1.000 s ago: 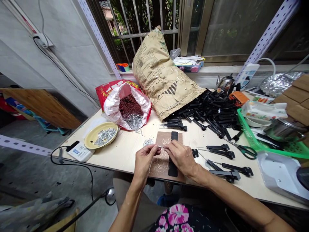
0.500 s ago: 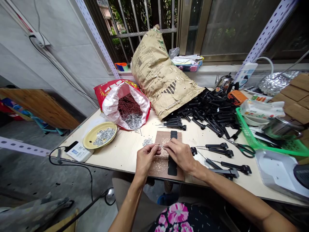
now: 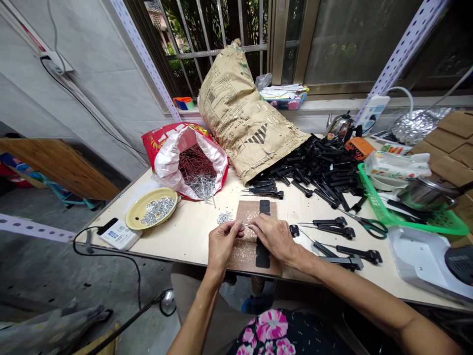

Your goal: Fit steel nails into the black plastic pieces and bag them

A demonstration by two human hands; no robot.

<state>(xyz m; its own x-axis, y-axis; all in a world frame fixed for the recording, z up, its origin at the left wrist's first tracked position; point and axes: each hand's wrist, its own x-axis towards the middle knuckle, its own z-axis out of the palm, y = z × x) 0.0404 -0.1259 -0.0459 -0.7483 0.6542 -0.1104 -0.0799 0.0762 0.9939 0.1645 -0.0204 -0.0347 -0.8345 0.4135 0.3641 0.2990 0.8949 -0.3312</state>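
A thin metal rod (image 3: 245,225) spans the small gap between my hands. My left hand (image 3: 222,241) pinches one end between thumb and fingertips. At the other end the fingers of my right hand (image 3: 272,237) are closed on it, palm down. Under both hands lies a brown board (image 3: 246,254) sprinkled with pale crumbs, and a black scalloped strip (image 3: 262,254) runs along its right part. Just beyond my left hand is a little heap of small silvery metal pieces (image 3: 224,217). Black-handled tools with thin metal shafts (image 3: 334,230) lie right of my right hand.
A yellow plate (image 3: 131,219) of small metal parts and a red-and-white bag (image 3: 168,165) of long rods stand left. Behind are a large paper sack (image 3: 236,113) and piled black handles (image 3: 325,167). Scissors (image 3: 373,227) and a green basket (image 3: 373,195) are at right.
The whole view has shifted slightly. Both hands keep nearly the same pose over the board, with the thin metal rod still between them.
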